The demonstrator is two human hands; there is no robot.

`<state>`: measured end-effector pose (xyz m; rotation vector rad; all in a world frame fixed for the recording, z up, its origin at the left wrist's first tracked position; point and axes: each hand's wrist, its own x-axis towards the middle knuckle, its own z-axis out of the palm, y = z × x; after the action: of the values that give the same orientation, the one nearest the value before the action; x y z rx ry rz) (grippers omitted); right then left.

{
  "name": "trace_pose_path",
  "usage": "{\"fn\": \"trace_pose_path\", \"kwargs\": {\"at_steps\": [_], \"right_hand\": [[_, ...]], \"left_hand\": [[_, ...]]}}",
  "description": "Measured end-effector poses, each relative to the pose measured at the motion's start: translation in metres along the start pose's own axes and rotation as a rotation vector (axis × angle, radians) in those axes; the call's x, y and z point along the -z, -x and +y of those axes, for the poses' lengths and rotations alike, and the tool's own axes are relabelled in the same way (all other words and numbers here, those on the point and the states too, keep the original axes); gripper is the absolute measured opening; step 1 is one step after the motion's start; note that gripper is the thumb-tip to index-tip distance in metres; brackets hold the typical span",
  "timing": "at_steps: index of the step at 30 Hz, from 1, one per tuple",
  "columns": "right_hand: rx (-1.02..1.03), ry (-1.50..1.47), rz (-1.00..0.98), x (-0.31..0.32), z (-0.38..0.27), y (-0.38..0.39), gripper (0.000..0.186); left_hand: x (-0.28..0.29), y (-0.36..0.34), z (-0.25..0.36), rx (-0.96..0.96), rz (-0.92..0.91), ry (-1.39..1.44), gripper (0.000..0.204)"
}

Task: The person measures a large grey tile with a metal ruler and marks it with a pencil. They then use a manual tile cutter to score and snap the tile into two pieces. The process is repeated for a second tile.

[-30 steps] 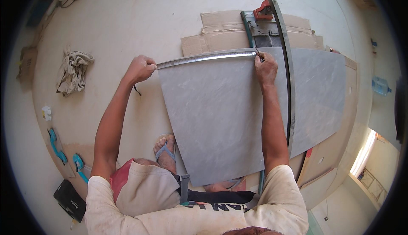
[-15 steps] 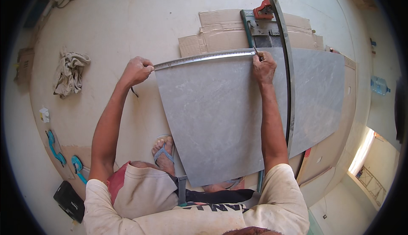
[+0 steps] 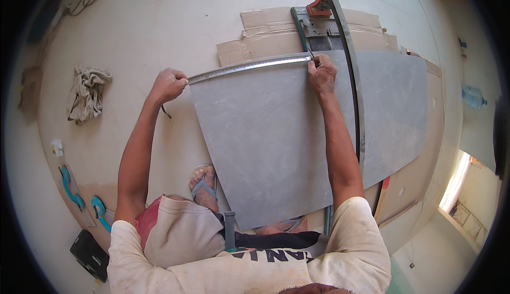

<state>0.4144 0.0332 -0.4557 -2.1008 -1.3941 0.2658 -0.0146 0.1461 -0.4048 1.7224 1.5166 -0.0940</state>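
Note:
A large grey tile [image 3: 260, 145] lies in front of me. Along its far edge stretches a silver measuring tape [image 3: 249, 65] with ruled marks. My left hand [image 3: 169, 85] is closed on the tape's left end at the tile's far left corner, and a dark strap [image 3: 166, 112] hangs below that wrist. My right hand [image 3: 322, 74] rests at the tape's other end, its fingers pinching a thin, dark, pointed marking tool [image 3: 312, 55]. The tool's tip is by the tile's far edge; its kind is unclear. Just right of this hand, the long metal rail of a tile cutter [image 3: 351, 65] crosses the tile.
Flattened cardboard [image 3: 260, 44] lies beyond the tile, under the cutter's red part [image 3: 319, 6]. At left are a crumpled cloth [image 3: 87, 94], blue suction-cup handles [image 3: 70, 187] and a black case [image 3: 89, 255]. A clear plastic bottle [image 3: 473, 97] is far right.
The whole view has shifted slightly, so tile, cutter and hands sit a little higher and further left. The right hand's fingers look more tightly closed; the tape stays stretched between both hands.

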Motion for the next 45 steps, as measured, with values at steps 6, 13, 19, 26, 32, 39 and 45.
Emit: {"fn": "trace_pose_path", "kwargs": {"at_steps": [6,13,19,26,32,39,45], "right_hand": [[0.090,0.023,0.023,-0.008,-0.006,-0.021,0.006],[0.068,0.019,0.034,-0.002,-0.002,-0.006,0.006],[-0.019,-0.020,0.015,0.002,0.001,0.009,0.007],[0.075,0.032,0.015,-0.002,0.001,0.000,0.006],[0.127,0.074,0.005,-0.008,0.001,-0.031,0.007],[-0.141,-0.234,0.046,0.014,-0.022,-0.025,0.022],[-0.119,-0.219,0.134,0.032,0.011,0.000,0.030]], "left_hand": [[0.001,-0.002,0.000,0.037,-0.037,0.015,0.025],[0.005,-0.006,0.003,0.059,-0.069,0.070,0.024],[-0.002,-0.007,-0.004,0.003,-0.031,0.027,0.023],[-0.001,-0.004,-0.006,0.008,-0.003,0.003,0.023],[-0.001,-0.002,0.005,0.006,-0.029,0.024,0.022],[-0.002,0.002,-0.004,0.019,-0.023,0.161,0.021],[0.000,0.007,0.001,0.043,-0.054,0.200,0.019]]}}
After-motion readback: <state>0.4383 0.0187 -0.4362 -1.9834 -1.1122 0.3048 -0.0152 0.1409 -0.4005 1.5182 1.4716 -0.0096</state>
